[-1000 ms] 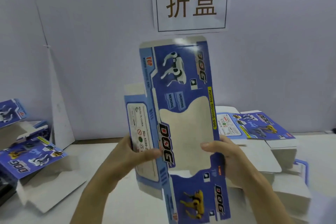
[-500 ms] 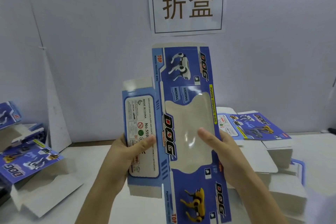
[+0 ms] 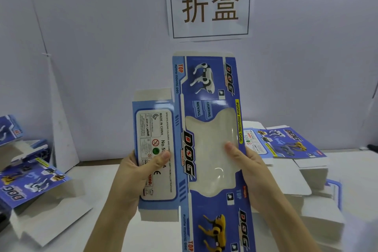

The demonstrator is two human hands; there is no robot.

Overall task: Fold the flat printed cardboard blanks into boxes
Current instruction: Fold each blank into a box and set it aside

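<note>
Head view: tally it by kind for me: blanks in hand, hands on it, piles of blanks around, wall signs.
Held blank: 1
Hands gripping it: 2, left hand and right hand
Piles of blanks: 2, right pile and left pile; sheets per pile cannot be counted
Wall sign: 1
Total: 6

- The held blank (image 3: 212,92) runs off the picture's bottom edge.
- The fingers of the left hand (image 3: 133,178) and right hand (image 3: 253,172) are hidden behind it; only the thumbs show.
- The left thumb covers part of the "No." print.
- The stack of blanks (image 3: 290,143) lies partly behind the held blank.
- A box (image 3: 10,129) is cut by the left edge.
</note>
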